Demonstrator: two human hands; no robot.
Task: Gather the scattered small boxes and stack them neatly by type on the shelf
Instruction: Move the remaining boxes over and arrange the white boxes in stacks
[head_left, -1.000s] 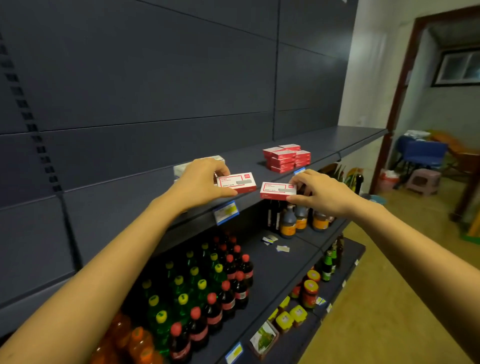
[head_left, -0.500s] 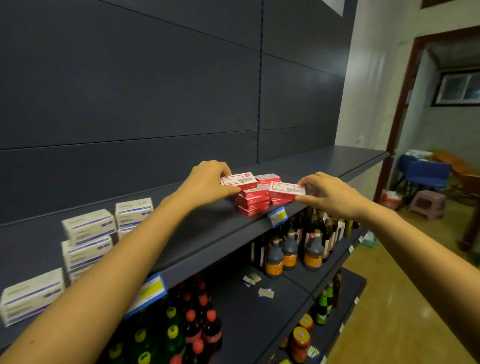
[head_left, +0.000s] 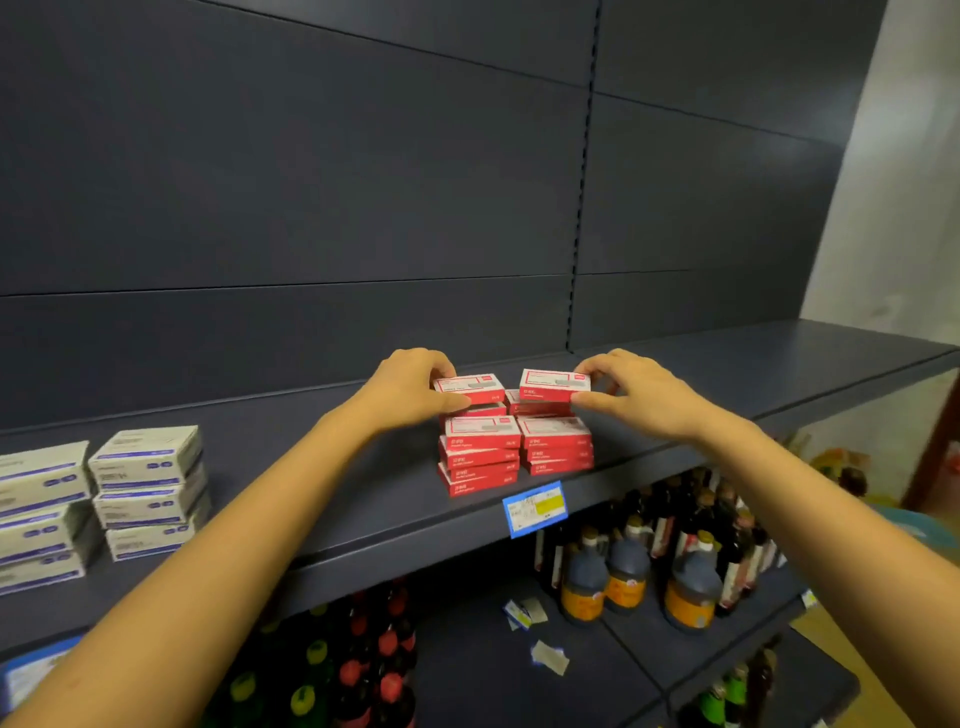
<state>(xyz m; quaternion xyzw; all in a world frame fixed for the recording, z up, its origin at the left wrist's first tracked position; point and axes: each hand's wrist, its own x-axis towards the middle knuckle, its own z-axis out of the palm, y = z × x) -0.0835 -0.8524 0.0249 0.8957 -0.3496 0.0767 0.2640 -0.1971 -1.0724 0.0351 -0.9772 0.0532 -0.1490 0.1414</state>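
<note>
Stacks of small red boxes (head_left: 480, 457) stand on the dark shelf (head_left: 363, 499) in the head view, two in front and two behind. My left hand (head_left: 410, 389) grips a red box (head_left: 475, 388) on top of the rear left stack. My right hand (head_left: 631, 392) pinches another red box (head_left: 553, 385) just above the rear right stack. White boxes with purple print (head_left: 148, 488) are stacked at the shelf's left end.
A blue and yellow price tag (head_left: 535, 508) hangs on the shelf's front edge. Below stand dark sauce jugs (head_left: 626, 577) and red-capped soda bottles (head_left: 384, 654), with paper scraps (head_left: 548, 657) lying between them. The shelf's right part is bare.
Both hands have carried their red boxes up and back over the rear stacks. The camera has come closer, so the stacks look larger.
</note>
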